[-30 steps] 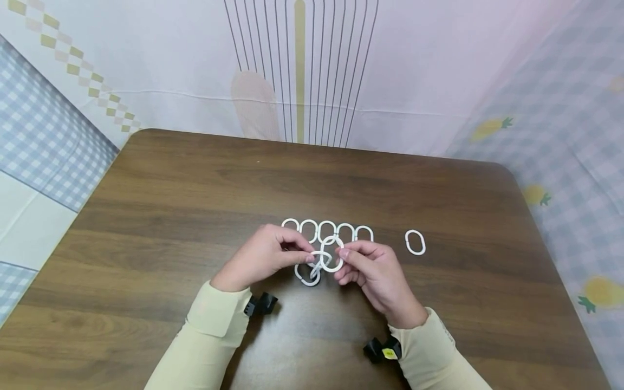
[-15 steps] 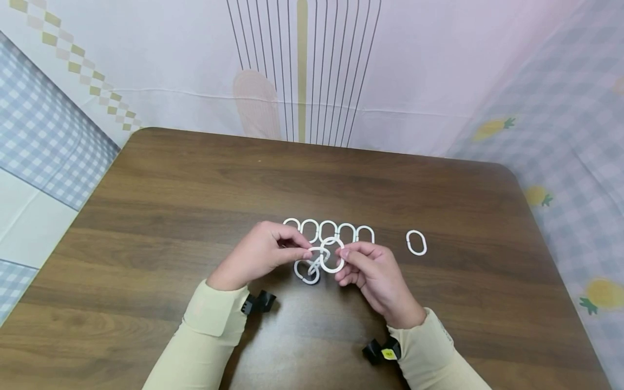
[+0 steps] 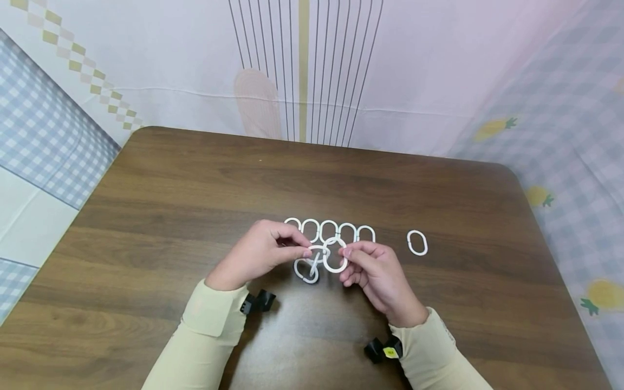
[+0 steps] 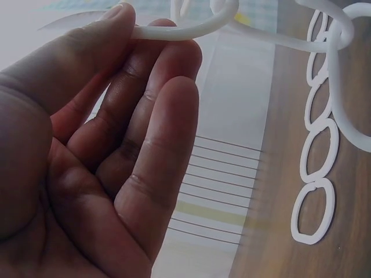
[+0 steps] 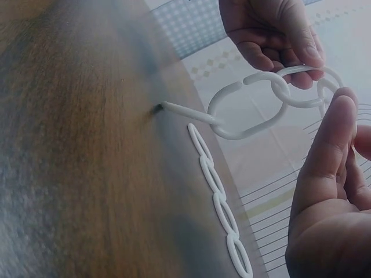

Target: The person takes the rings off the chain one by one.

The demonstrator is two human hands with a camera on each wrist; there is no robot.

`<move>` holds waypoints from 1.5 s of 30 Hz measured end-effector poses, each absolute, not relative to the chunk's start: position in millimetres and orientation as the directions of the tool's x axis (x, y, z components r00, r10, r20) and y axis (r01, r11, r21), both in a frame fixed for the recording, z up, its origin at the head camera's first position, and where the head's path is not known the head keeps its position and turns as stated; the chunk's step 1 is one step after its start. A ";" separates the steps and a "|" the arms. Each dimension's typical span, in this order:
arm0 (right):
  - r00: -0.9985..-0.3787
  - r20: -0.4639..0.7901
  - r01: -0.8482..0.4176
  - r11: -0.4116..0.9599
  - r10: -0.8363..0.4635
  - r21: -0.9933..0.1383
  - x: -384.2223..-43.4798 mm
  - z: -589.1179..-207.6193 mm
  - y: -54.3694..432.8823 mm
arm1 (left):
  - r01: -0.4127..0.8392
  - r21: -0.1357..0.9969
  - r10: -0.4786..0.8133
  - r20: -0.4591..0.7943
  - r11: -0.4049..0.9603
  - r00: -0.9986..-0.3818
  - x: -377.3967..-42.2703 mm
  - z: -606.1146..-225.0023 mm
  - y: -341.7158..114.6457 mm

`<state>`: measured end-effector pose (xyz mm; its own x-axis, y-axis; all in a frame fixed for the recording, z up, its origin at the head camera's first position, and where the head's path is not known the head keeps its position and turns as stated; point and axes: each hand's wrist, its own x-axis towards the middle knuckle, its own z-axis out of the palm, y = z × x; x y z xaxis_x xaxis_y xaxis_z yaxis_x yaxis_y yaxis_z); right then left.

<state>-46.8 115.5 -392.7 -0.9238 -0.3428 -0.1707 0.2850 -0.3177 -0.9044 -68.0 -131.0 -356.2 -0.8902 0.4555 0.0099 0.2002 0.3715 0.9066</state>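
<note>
My left hand point(image 3: 263, 253) pinches a white oval plastic chain link between thumb and finger. The right hand point(image 3: 377, 275) pinches another white chain link point(image 3: 335, 271), which overlaps the left one and looks hooked through it. Below them, in the right wrist view, hangs a chain link with a small gap point(image 5: 249, 134). From it hangs one more link point(image 5: 188, 113), its lower end at the tabletop. Seen from the left wrist, the thumb presses the held link point(image 4: 185, 33) against the fingers, while the little finger stands off it. The right fingertips partly hide their link.
Behind the hands, a row of several white links point(image 3: 329, 222) lies side by side on the brown wooden table point(image 3: 195, 179). One loose link point(image 3: 417, 242) lies apart to the right. A patterned cloth point(image 3: 414, 65) hangs beyond the far edge.
Both hands keep their grips. The right hand and its link have shifted slightly right, the left hand slightly left. The hanging links have swung a little.
</note>
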 end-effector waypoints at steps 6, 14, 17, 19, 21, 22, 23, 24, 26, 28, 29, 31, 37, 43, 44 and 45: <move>-0.922 -0.200 0.306 -0.308 -0.331 -0.901 -46.7 -391.6 114.6 | 0.198 0.898 0.447 0.002 0.392 -0.895 -67.9 -354.9 -132.6; -0.919 -0.208 0.314 -0.306 -0.334 -0.899 -46.8 -391.7 113.7 | 0.192 0.895 0.443 -0.007 0.404 -0.897 -68.1 -353.9 -134.0; -0.923 -0.196 0.301 -0.304 -0.330 -0.904 -47.2 -392.2 113.7 | 0.187 0.895 0.441 -0.013 0.406 -0.898 -68.3 -353.8 -134.3; -0.930 -0.182 0.283 -0.306 -0.319 -0.909 -47.7 -392.7 114.1 | 0.185 0.895 0.442 -0.015 0.405 -0.897 -68.3 -353.7 -134.2; -0.937 -0.169 0.264 -0.304 -0.304 -0.916 -48.3 -392.9 114.4 | 0.187 0.895 0.444 -0.014 0.406 -0.896 -68.4 -353.7 -133.7; -0.941 -0.164 0.256 -0.303 -0.297 -0.918 -48.5 -393.0 114.6 | 0.187 0.895 0.446 -0.014 0.404 -0.895 -68.3 -353.5 -133.5; -0.944 -0.160 0.249 -0.303 -0.290 -0.920 -48.8 -393.1 114.9 | 0.187 0.896 0.446 -0.014 0.403 -0.895 -68.2 -353.3 -133.3; -0.946 -0.156 0.243 -0.302 -0.284 -0.922 -49.1 -393.2 115.2 | 0.187 0.896 0.447 -0.014 0.402 -0.894 -68.0 -353.2 -133.0; -0.948 -0.149 0.234 -0.298 -0.281 -0.926 -49.3 -393.5 115.8 | 0.187 0.895 0.446 -0.014 0.404 -0.895 -67.7 -352.9 -132.9; -0.949 -0.145 0.228 -0.292 -0.281 -0.929 -49.5 -393.9 116.4 | 0.189 0.897 0.446 -0.010 0.400 -0.895 -67.3 -352.5 -133.0; -0.949 -0.143 0.226 -0.288 -0.282 -0.931 -49.5 -394.0 116.7 | 0.189 0.897 0.446 -0.009 0.399 -0.895 -67.2 -352.3 -133.0; -0.948 -0.143 0.225 -0.280 -0.284 -0.933 -49.6 -394.3 117.1 | 0.194 0.896 0.446 -0.004 0.398 -0.895 -67.1 -352.0 -133.1; -0.946 -0.155 0.232 -0.260 -0.285 -0.937 -49.5 -393.7 117.5 | 0.185 0.896 0.443 -0.014 0.404 -0.897 -66.8 -351.1 -133.1; -0.950 -0.158 0.230 -0.259 -0.269 -0.938 -50.8 -393.2 119.6 | 0.177 0.895 0.428 -0.018 0.411 -0.904 -67.5 -351.1 -135.2; -0.952 -0.157 0.226 -0.260 -0.262 -0.939 -51.1 -393.1 119.9 | 0.176 0.895 0.426 -0.018 0.411 -0.905 -67.6 -351.0 -135.5; -0.955 -0.155 0.222 -0.260 -0.254 -0.940 -51.4 -393.1 120.1 | 0.172 0.894 0.422 -0.022 0.414 -0.906 -67.6 -350.9 -135.6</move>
<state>-51.4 120.1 -393.1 -0.9546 -0.2544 -0.1551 0.2219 -0.2595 -0.9399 -67.6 -135.6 -350.9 -0.9061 0.4224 -0.0216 0.1717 0.4141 0.8939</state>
